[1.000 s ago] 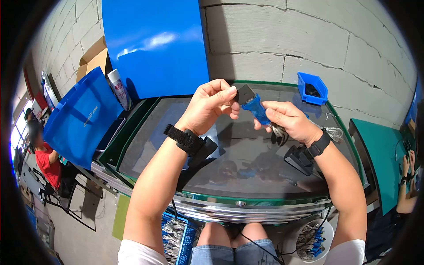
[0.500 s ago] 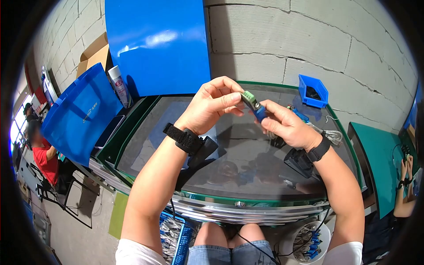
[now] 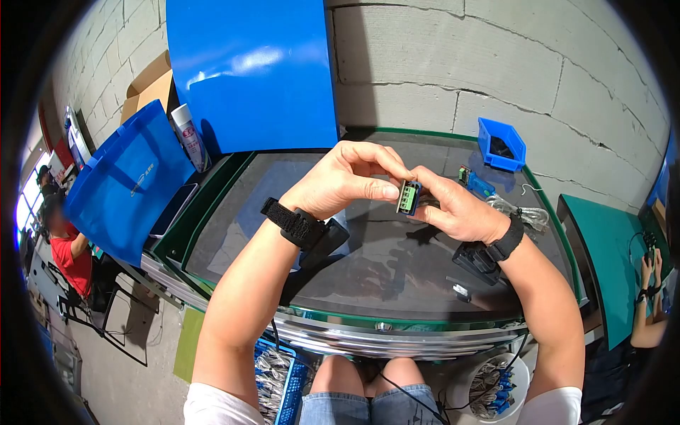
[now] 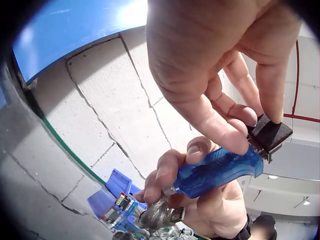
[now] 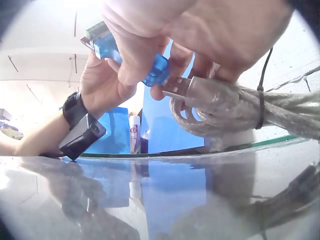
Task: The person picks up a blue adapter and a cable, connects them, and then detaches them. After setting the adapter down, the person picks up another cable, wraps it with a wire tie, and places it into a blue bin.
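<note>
A translucent blue adapter with a green terminal block at its end is held between both hands above the dark glass table. The left hand pinches the terminal end with thumb and fingers; in the left wrist view a black piece sits there. Around the blue body curl the fingers of the right hand. From it hangs a coiled clear cable with a metal USB plug, seen below the right hand in the right wrist view.
Another blue adapter with a coiled cable lies right of the right hand. A blue bin stands at the back right. A small silvery piece lies near the front. Below are a blue basket and a white bucket. People sit at both sides.
The adapter has been turned so its green terminals face the camera. The left hand has moved slightly down and right, closer to the right hand.
</note>
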{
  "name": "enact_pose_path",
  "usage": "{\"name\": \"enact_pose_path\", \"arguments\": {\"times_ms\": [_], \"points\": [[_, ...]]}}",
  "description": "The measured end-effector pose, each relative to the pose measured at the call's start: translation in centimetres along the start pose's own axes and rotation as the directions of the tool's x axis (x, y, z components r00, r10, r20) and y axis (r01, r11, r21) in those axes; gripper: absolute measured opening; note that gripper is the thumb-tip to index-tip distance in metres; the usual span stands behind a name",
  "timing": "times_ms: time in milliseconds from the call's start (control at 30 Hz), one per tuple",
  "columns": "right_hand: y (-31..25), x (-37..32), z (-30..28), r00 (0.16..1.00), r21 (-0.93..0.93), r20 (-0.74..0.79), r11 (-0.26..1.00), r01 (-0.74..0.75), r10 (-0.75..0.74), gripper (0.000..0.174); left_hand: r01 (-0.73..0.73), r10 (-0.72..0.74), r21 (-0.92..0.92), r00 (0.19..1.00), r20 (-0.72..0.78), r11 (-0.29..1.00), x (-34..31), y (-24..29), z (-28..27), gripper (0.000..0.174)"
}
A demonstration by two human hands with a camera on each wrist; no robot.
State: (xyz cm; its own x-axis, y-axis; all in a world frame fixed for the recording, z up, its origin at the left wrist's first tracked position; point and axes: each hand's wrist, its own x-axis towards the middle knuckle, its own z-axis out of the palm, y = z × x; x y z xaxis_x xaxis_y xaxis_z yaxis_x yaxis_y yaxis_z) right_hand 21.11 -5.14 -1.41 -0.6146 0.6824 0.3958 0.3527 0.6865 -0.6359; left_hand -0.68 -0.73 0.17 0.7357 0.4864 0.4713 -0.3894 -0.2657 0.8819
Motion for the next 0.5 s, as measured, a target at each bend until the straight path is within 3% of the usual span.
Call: {"name": "enact_pose_path", "arguments": {"times_ms": [100,167,233,300,367,400,500], "points": [[0.3,0.0,0.0,0.999,-0.037,-0.019,0.999,0.025,-0.025,0.026,-0.047,0.046,0.027,0.999,0.009,0.999,0.0,-0.2,-0.2,0.022],[0.4,0.1,0.0,0.997,-0.065,-0.042,0.996,0.065,-0.068,0.028,-0.054,0.053,-0.083,0.998,-0.013,0.995,-0.1,0.1,-0.6,0.025],[0.6,0.3,-0.1,0.951,-0.226,-0.237,0.963,0.148,-0.201,0.034,-0.077,0.073,-0.04,0.993,-0.092,0.996,-0.2,0.5,-0.3,0.03],[0.7,0.2,-0.3,0.92,-0.317,-0.297,0.935,0.159,-0.257,0.04,-0.005,0.015,0.053,0.982,-0.189,0.999,0.0,0.6,-0.3,0.039],[-0.3,0.1,-0.7,0.938,-0.562,-0.286,0.827,0.0,-0.195,0.042,0.008,0.011,0.082,0.975,-0.222,0.997,0.2,0.3,-0.2,0.038],[-0.2,0.1,-0.7,0.922,-0.61,-0.312,0.792,-0.009,-0.231,0.043,0.021,0.015,0.135,0.966,-0.259,0.991,0.3,0.2,-0.1,0.038],[0.3,0.1,-0.6,0.904,-0.601,-0.346,0.799,-0.009,-0.25,0.042,0.069,-0.007,0.186,0.95,-0.312,0.98,0.4,-0.2,-0.2,0.036]]}}
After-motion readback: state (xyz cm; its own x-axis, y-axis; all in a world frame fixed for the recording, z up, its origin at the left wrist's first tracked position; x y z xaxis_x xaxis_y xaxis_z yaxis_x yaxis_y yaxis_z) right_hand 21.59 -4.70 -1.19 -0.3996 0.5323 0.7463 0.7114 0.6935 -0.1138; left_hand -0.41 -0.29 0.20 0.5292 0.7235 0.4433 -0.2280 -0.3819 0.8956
